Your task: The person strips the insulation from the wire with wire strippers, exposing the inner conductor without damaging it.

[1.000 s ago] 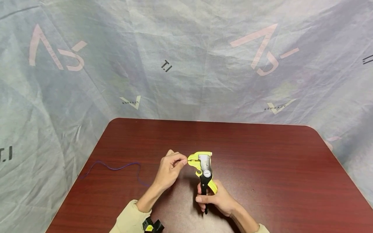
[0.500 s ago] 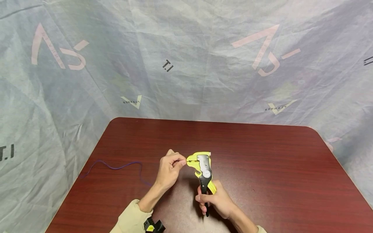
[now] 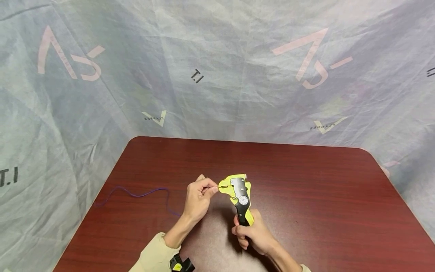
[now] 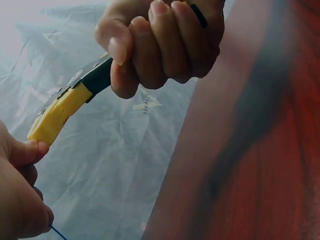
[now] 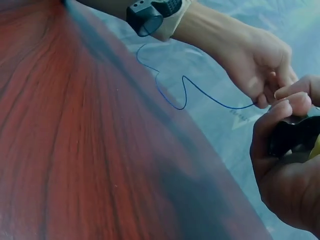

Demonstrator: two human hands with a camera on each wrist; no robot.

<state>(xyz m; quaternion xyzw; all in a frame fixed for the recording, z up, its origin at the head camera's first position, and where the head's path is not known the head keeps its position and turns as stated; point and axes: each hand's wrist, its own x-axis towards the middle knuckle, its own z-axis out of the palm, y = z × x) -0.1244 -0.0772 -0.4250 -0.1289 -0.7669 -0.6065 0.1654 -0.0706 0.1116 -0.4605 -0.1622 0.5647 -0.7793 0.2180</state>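
Note:
My right hand [image 3: 257,233] grips the handles of a yellow-and-black wire stripper [image 3: 240,187], held upright over the table with its nose pointing left. The handles look squeezed close together inside the fist. Thumb and forefinger of my left hand [image 3: 197,200] pinch a thin blue-purple wire [image 3: 146,194] right at the stripper's nose; the wire's end is hidden there. In the left wrist view the left fingertips [image 4: 36,150] meet the yellow nose. From the left hand's lower side the wire [image 5: 205,94] trails off in loose bends, as the right wrist view shows.
A dark reddish-brown wooden table [image 3: 323,189] lies beneath both hands. Grey printed fabric [image 3: 217,71] hangs behind and beside it. A black wrist camera [image 3: 181,263] sits by the left sleeve. The wire's far part reaches the table's left edge.
The right hand has tightened round the stripper: the handles have drawn together, and a yellow part now sticks out behind its head. The tool tilts slightly. The left hand keeps its pinch.

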